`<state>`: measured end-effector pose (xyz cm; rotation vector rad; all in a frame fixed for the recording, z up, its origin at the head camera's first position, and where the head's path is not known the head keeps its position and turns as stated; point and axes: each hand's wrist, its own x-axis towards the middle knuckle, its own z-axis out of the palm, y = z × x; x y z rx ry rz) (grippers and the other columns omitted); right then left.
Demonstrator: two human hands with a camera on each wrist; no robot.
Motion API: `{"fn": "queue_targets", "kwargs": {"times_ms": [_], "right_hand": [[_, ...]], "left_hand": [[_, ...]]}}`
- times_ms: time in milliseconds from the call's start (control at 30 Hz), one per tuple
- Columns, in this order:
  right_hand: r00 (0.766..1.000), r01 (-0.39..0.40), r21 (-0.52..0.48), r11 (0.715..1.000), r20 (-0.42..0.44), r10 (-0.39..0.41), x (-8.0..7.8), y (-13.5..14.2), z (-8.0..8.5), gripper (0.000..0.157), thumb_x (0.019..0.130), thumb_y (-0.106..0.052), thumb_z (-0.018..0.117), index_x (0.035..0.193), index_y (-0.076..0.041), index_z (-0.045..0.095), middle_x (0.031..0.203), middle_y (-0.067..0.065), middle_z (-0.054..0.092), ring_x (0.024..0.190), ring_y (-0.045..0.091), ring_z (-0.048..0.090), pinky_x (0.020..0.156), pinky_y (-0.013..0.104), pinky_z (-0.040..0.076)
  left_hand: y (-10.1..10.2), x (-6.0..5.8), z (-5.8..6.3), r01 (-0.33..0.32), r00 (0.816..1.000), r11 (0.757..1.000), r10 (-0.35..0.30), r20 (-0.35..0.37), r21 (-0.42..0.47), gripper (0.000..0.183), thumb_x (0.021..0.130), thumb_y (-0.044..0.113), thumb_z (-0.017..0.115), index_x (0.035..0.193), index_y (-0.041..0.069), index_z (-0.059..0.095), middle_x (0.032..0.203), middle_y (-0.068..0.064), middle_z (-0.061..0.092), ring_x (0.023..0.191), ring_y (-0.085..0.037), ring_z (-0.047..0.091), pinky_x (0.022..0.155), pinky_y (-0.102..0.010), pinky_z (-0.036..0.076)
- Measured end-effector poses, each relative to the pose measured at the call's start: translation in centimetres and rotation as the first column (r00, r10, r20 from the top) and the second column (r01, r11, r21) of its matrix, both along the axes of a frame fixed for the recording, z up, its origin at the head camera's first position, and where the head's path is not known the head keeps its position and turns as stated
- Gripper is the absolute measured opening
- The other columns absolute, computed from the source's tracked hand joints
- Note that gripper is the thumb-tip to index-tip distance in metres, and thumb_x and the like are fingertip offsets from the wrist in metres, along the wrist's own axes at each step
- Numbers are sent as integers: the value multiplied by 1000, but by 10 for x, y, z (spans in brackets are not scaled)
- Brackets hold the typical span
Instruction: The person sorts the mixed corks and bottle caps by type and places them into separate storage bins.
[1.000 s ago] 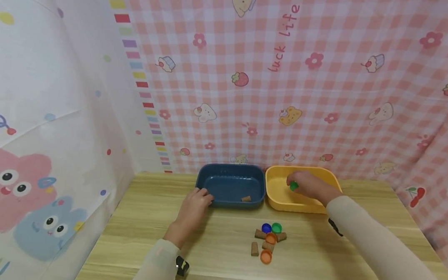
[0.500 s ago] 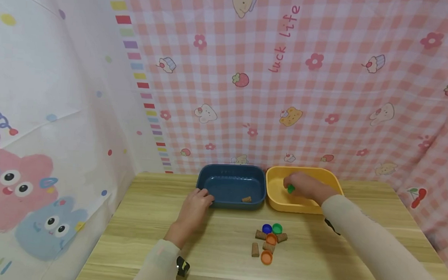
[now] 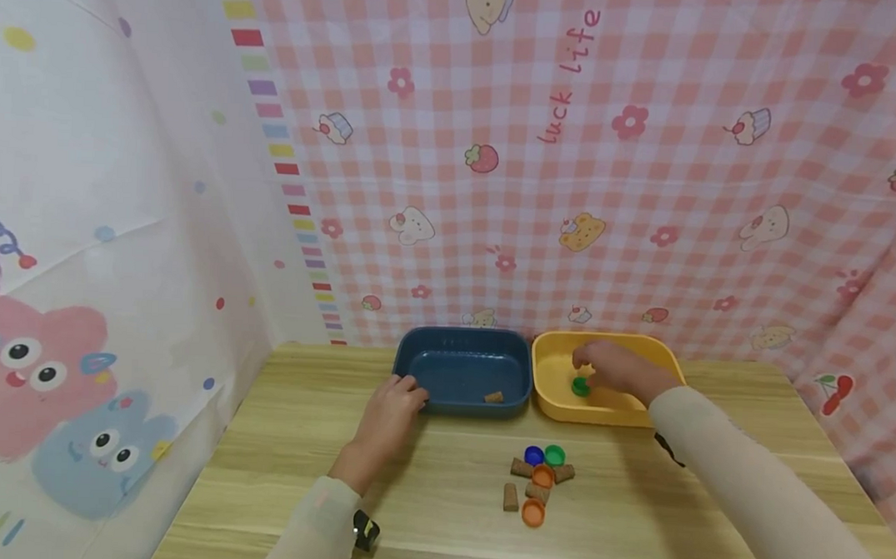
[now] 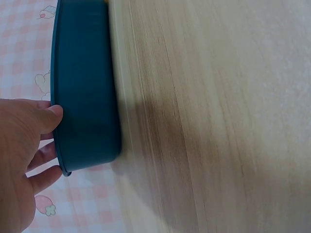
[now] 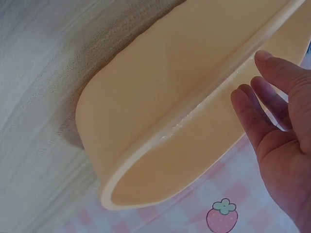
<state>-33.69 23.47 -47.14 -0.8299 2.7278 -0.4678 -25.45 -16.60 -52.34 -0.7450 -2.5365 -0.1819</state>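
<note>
My left hand (image 3: 388, 406) holds the left end of a dark blue bin (image 3: 461, 410). In the left wrist view its thumb (image 4: 56, 110) lies on the rim, with the fingers on the rim's other side. A cork (image 3: 494, 397) lies inside that bin. Over the yellow bin (image 3: 600, 416) hovers my right hand (image 3: 611, 367). Just below its fingertips is a green bottle cap (image 3: 581, 389), inside the yellow bin. The right wrist view shows that hand's fingers (image 5: 248, 114) and thumb spread apart, with nothing between them.
On the wooden table (image 3: 437, 521) in front of the bins lie a blue cap (image 3: 534, 456), a green cap (image 3: 554, 456), an orange cap (image 3: 542, 476), another orange cap (image 3: 533, 512) and several corks (image 3: 511, 497). A checked cloth (image 3: 497, 190) hangs behind the bins.
My right hand has let go of the green bottle cap, which now shows lower in the yellow bin, below the fingers. My left hand stays at the blue bin.
</note>
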Motion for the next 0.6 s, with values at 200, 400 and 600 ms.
{"fn": "queue_targets", "kwargs": {"times_ms": [200,400,600], "right_hand": [[999,-3,5,1000,-47,3,1,4,2,24,92,0,74,116,2,72,115,17,73,105,34,68,94,50,56],[997,-6,-31,999,-83,4,7,5,2,24,93,0,73,116,3,71,117,17,72,110,37,67,97,52,55],[992,-18,-38,999,-122,13,11,5,2,23,92,-1,74,114,0,72,113,14,73,108,34,68,95,50,56]], "left_hand": [[0,0,0,6,1000,1000,-6,-11,-4,5,92,9,74,93,9,79,82,-5,64,72,-22,51,68,-35,48],[0,0,0,-5,1000,1000,4,-13,-16,4,92,8,75,93,9,79,84,-5,65,73,-22,53,70,-34,49],[0,0,0,-10,1000,1000,10,5,-19,6,91,7,76,95,8,80,85,-5,67,74,-21,53,71,-34,49]]}}
